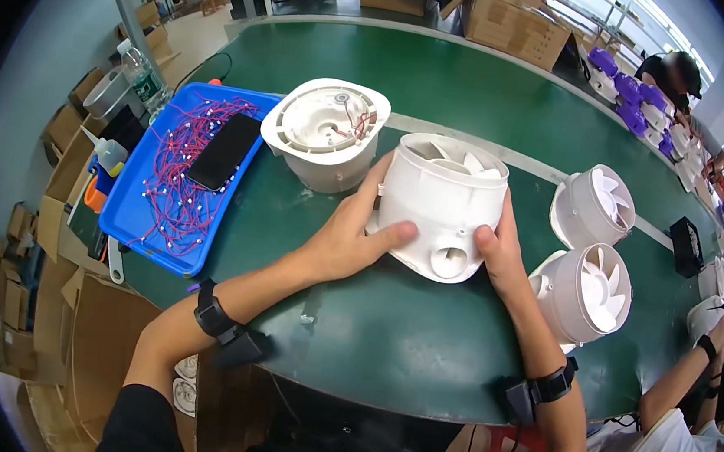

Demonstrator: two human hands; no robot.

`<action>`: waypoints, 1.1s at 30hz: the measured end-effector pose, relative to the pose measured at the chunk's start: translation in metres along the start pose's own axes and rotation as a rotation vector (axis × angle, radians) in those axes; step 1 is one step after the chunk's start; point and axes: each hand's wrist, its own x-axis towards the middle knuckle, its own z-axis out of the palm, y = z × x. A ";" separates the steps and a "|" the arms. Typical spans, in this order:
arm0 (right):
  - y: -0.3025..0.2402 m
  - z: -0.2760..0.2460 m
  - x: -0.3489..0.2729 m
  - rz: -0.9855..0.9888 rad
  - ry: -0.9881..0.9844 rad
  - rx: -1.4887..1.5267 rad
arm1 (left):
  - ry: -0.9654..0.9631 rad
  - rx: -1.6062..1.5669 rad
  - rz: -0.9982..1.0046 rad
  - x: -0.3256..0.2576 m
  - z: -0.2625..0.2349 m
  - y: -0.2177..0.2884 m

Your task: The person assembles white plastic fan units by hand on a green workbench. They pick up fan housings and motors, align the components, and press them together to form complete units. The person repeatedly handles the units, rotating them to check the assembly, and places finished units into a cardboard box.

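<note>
Between both hands I hold a white plastic fan housing [441, 200], with fan blades inside its round top opening and a small round port low on its near side. My left hand [357, 236] grips its left side, thumb across the front. On the right side, my right hand [504, 248] presses with the thumb beside the port. Just to the left stands another white housing [326, 166], its flat lid up, with red wires in a recess. Two more fan housings, one farther [592, 206] and one nearer [587, 291], lie tilted to the right, blades showing.
A blue tray [143, 196] at left holds tangled red wires [177, 175] and a black phone [225, 152]. Behind it stands a plastic bottle [139, 74]. Cardboard boxes [516, 27] line the far edge of the green table [368, 340]. Co-workers sit at right, near a small black box [685, 246].
</note>
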 end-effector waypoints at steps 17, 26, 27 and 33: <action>-0.006 -0.027 0.005 0.435 0.082 0.441 | -0.097 -0.043 -0.058 -0.001 -0.009 0.017; -0.007 -0.024 0.005 0.379 -0.040 0.308 | 0.005 0.186 -0.170 0.000 -0.016 0.014; -0.008 -0.023 0.006 0.379 -0.018 0.299 | 0.009 0.169 -0.151 0.000 -0.016 0.015; -0.010 -0.019 0.007 0.333 0.147 0.245 | 0.036 -0.208 -0.196 0.001 -0.008 0.015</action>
